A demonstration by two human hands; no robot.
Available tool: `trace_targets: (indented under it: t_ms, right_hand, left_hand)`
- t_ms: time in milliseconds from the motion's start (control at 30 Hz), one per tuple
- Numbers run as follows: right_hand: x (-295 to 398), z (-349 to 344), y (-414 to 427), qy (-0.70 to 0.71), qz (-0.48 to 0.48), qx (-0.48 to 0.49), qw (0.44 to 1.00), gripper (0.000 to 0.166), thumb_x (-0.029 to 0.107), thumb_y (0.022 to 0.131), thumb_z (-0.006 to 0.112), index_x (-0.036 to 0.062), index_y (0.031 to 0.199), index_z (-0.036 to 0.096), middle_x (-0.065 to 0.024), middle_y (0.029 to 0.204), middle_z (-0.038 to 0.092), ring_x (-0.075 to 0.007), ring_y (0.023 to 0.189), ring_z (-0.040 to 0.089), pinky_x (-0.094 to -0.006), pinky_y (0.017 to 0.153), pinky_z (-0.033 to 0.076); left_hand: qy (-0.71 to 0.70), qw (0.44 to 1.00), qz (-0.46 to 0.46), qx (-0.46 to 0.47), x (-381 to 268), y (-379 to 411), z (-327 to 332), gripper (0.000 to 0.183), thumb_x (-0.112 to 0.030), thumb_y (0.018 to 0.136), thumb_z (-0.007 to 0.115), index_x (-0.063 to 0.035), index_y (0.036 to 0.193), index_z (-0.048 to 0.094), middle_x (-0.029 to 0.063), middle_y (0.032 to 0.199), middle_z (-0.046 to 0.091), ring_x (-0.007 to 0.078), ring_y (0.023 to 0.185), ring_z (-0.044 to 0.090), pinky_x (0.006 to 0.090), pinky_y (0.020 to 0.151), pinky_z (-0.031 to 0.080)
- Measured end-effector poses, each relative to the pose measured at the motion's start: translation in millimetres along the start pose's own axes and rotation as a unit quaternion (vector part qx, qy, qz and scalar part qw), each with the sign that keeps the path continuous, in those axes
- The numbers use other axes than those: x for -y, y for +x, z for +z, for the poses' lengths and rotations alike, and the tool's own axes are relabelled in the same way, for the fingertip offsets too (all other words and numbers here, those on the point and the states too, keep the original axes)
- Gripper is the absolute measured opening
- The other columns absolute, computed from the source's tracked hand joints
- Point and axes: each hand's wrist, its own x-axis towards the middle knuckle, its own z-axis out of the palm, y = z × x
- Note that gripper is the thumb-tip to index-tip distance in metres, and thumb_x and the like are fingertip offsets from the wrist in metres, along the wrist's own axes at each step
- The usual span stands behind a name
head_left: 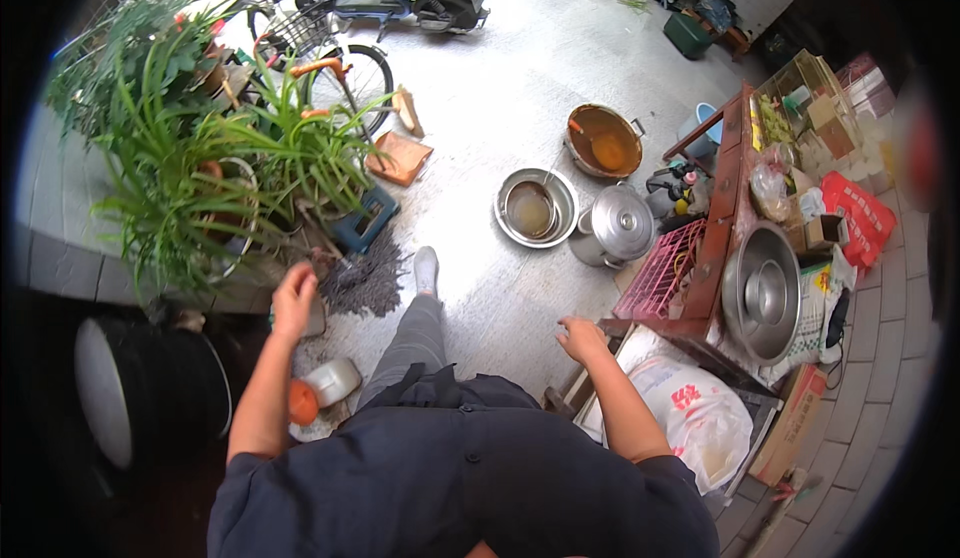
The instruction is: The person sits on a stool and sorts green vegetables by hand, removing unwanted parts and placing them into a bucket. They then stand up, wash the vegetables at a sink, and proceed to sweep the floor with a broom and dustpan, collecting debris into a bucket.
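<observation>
My left hand is in the air near a grey mop head and the potted spider plants, with nothing seen in it; its fingers are partly curled. On the other side, my right hand hangs free beside the red wooden table, fingers loosely bent. Ahead on the floor stand a metal basin holding a smaller pot with cloudy liquid, a lidded aluminium pot, and a brown-stained basin with liquid and an orange-handled tool.
A bicycle and a scooter stand at the far left. An orange dustpan and a blue plastic stool lie by the plants. Steel bowls rest on the table at right; a white plastic bag is nearer me.
</observation>
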Motion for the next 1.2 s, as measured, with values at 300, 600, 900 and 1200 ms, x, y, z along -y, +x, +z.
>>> trace_targets:
  t_ms: [300, 600, 900, 1200]
  right_hand:
    - [-25.8, -41.7, 82.4, 0.035, 0.182, 0.088, 0.979, 0.036, 0.03, 0.079, 0.067, 0.0089, 0.109, 0.066, -0.0144, 0.098, 0.069, -0.0324, 0.096, 0.064, -0.0402, 0.087, 0.049]
    - [27.1, -102.6, 218.5, 0.162, 0.133, 0.132, 0.969, 0.035, 0.028, 0.083, 0.067, 0.0079, 0.111, 0.065, -0.0152, 0.094, 0.068, -0.0274, 0.087, 0.066, -0.0364, 0.078, 0.051]
    - [253.1, -144.6, 556.3, 0.172, -0.22, 0.061, 0.958, 0.027, 0.027, 0.088, 0.054, 0.008, 0.104, 0.064, -0.0174, 0.098, 0.066, -0.0354, 0.095, 0.062, -0.0448, 0.08, 0.048]
    - [529.0, -82.5, 614.2, 0.213, -0.272, 0.458, 0.819, 0.039, 0.041, 0.094, 0.046, 0.0163, 0.122, 0.057, -0.01, 0.12, 0.061, -0.0248, 0.111, 0.058, -0.0379, 0.095, 0.044]
  left_hand:
    - [0.279, 0.935, 0.162, -0.15, -73.5, 388.1, -9.0, 0.042, -0.027, 0.09, 0.061, -0.0042, 0.125, 0.054, 0.0156, 0.114, 0.06, 0.0325, 0.106, 0.057, 0.0393, 0.091, 0.045]
    - [0.493, 0.847, 0.008, 0.199, -55.9, 522.2, 38.9, 0.044, -0.045, 0.077, 0.068, -0.0132, 0.107, 0.061, 0.01, 0.095, 0.068, 0.0301, 0.092, 0.065, 0.0419, 0.078, 0.051]
    - [0.413, 0.881, 0.165, 0.163, -72.1, 493.2, 58.5, 0.023, -0.028, 0.078, 0.069, -0.0118, 0.078, 0.053, 0.0063, 0.068, 0.06, 0.0271, 0.065, 0.064, 0.0411, 0.057, 0.05]
    - [0.393, 0.902, 0.104, 0.145, -128.8, 430.0, 116.8, 0.016, -0.013, 0.068, 0.063, -0.012, 0.081, 0.054, 0.0024, 0.076, 0.058, 0.0198, 0.072, 0.058, 0.0338, 0.066, 0.046]
